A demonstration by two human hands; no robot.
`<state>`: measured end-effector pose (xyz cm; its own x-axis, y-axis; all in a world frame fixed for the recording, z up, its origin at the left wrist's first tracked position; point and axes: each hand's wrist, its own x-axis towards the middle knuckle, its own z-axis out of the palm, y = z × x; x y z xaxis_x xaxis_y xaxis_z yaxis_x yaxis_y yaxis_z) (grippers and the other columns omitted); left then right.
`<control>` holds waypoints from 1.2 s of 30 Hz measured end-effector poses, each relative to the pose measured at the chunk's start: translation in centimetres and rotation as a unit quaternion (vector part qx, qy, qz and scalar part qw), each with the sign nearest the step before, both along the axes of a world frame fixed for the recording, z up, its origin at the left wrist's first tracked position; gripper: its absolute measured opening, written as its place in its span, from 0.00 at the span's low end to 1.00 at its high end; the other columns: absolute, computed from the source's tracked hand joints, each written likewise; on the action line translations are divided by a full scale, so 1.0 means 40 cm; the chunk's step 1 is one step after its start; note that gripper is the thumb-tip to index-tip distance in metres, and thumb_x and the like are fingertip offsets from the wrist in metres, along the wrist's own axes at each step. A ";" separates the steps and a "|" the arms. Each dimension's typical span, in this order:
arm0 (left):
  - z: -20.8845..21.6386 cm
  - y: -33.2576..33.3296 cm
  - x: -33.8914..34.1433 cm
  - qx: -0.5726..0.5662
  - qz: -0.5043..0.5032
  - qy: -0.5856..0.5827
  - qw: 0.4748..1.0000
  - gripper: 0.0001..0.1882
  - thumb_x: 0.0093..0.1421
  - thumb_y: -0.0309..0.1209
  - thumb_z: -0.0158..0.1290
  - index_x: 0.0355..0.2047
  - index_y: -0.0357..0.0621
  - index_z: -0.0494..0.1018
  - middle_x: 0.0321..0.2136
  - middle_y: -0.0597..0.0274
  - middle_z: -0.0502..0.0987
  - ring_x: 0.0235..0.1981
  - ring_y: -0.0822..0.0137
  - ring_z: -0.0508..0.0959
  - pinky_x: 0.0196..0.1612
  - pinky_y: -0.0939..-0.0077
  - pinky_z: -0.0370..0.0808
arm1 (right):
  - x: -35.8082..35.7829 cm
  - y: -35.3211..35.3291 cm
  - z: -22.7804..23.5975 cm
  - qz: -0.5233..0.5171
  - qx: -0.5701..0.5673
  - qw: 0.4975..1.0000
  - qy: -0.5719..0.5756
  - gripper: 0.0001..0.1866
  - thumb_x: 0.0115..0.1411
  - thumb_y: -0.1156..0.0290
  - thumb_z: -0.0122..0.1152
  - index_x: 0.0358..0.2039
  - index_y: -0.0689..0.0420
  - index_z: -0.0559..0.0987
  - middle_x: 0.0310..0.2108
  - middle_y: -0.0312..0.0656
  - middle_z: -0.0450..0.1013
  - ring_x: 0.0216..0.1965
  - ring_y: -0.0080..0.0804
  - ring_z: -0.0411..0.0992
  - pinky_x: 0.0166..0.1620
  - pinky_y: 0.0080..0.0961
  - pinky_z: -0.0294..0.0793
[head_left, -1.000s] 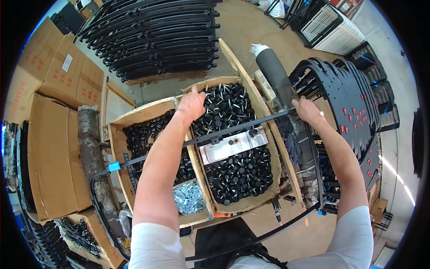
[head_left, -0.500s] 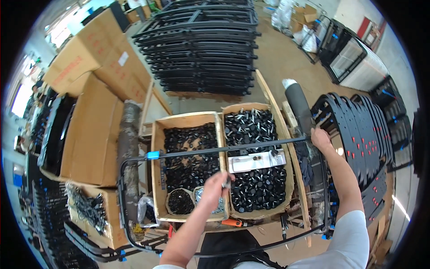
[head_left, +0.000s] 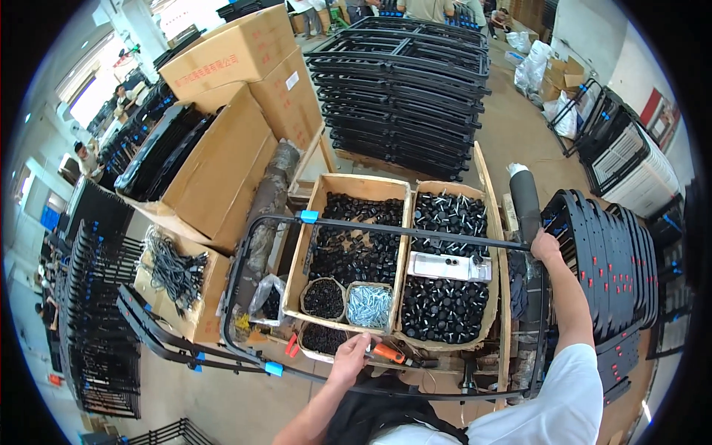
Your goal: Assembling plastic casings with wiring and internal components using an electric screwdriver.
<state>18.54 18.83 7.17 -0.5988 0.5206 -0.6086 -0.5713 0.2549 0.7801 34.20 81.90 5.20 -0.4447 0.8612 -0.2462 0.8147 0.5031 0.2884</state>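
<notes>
My right hand (head_left: 546,246) is wrapped round the far right corner of a black tubular frame (head_left: 445,239). The frame lies level over the parts boxes, with blue pieces (head_left: 308,216) on its tubes. Close to its near bar, my left hand (head_left: 350,362) has its fingers pinched together; what they hold, if anything, is too small to make out. An orange-and-black tool (head_left: 389,354) lies just right of those fingers. Beyond is a wooden box (head_left: 406,245) of small black parts, holding a tub of silver screws (head_left: 368,305) and a tub of dark screws (head_left: 324,298).
Black round-headed bolts (head_left: 443,315) fill the right box around a white tray (head_left: 452,268). A dark padded roller (head_left: 268,208) flanks the left side, another (head_left: 525,200) the right. Black frames (head_left: 400,96) are stacked ahead, cartons (head_left: 222,159) at left, dark panels (head_left: 601,259) at right.
My left hand has drawn back from above the boxes toward the near edge, uncovering the silver screws. The view has shifted left; my right hand keeps hold of the frame.
</notes>
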 end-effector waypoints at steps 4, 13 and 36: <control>0.005 -0.066 0.038 -0.031 0.041 0.022 0.998 0.19 0.77 0.44 0.49 0.47 0.44 0.83 0.28 0.75 0.77 0.22 0.83 0.63 0.24 0.85 0.60 | -0.092 -0.099 -0.004 0.032 -0.012 0.997 0.066 0.27 0.66 0.63 0.54 0.60 0.68 0.71 0.51 0.62 0.80 0.53 0.55 0.81 0.56 0.48 0.80; -0.046 -0.060 0.066 -0.054 -0.042 0.088 0.994 0.20 0.74 0.37 0.54 0.61 0.42 0.75 0.39 0.71 0.78 0.34 0.79 0.71 0.39 0.81 0.72 | -0.096 -0.079 -0.010 0.075 0.011 0.994 0.076 0.25 0.65 0.61 0.58 0.55 0.67 0.76 0.47 0.60 0.82 0.48 0.55 0.83 0.51 0.45 0.84; -0.049 -0.078 0.031 -0.087 -0.170 0.188 0.963 0.21 0.71 0.44 0.56 0.59 0.49 0.75 0.57 0.50 0.78 0.62 0.54 0.76 0.66 0.62 0.69 | 0.057 0.175 -0.152 0.035 -0.016 0.998 0.043 0.31 0.67 0.56 0.57 0.61 0.67 0.72 0.49 0.63 0.80 0.53 0.57 0.80 0.56 0.50 0.79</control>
